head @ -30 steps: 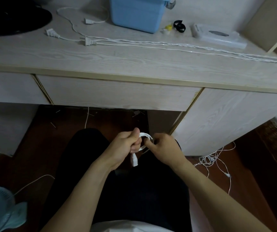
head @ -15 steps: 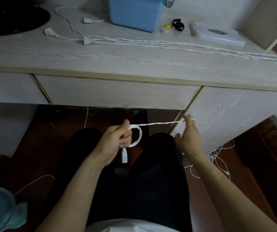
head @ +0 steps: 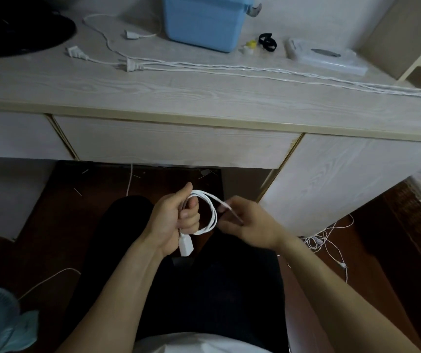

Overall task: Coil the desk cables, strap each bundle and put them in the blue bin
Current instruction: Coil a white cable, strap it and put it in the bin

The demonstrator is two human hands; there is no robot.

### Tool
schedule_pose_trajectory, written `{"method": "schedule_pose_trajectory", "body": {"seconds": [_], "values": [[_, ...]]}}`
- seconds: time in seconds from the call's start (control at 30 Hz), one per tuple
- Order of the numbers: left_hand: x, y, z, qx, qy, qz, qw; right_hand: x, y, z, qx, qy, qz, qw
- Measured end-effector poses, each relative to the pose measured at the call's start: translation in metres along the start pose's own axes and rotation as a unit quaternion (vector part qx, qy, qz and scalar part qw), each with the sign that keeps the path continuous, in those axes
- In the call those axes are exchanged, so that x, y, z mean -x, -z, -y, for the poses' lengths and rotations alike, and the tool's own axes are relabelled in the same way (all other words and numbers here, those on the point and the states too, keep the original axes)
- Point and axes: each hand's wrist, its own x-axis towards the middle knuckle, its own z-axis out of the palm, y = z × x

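Left hand [head: 172,220] is fisted around a small white cable coil [head: 210,212] over the lap, plug end [head: 186,247] hanging below the fist; the loop stands roughly upright, opening just right of the fingers. Right hand [head: 251,221], just beside the loop, pinches the free strand at its right side. Half a second ago the right hand was stretched out right with the strand taut; now it has come back in to lay another turn.

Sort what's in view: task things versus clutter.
Job:
white flat cable coil in left hand, fed by right hand
long white cables on desk
black strap loop
blue plastic bin

Lying about:
white flat box
black round object
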Motion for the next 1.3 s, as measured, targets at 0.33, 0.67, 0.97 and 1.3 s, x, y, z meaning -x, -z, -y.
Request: {"method": "schedule_pose_trajectory", "body": {"seconds": [0.33,0.67,0.97,1.3], "values": [[0.002,0.01,-0.001,0.263,-0.025,0.045,0.963,0.013,-0.021,0.012,-0.14,0.085,-0.168,0.972],[-0.009,0.016,-0.011,0.276,-0.184,-0.172,0.927,0.006,-0.04,0.001,0.179,0.103,-0.04,0.978],[0.0,0.015,0.011,-0.425,-0.161,-0.015,0.891,0.015,-0.039,0.008,0.117,0.244,0.01,0.963],[0.007,0.007,0.005,-0.383,0.019,0.113,0.917,0.012,-0.029,0.01,0.0,0.115,-0.217,0.969]]}}
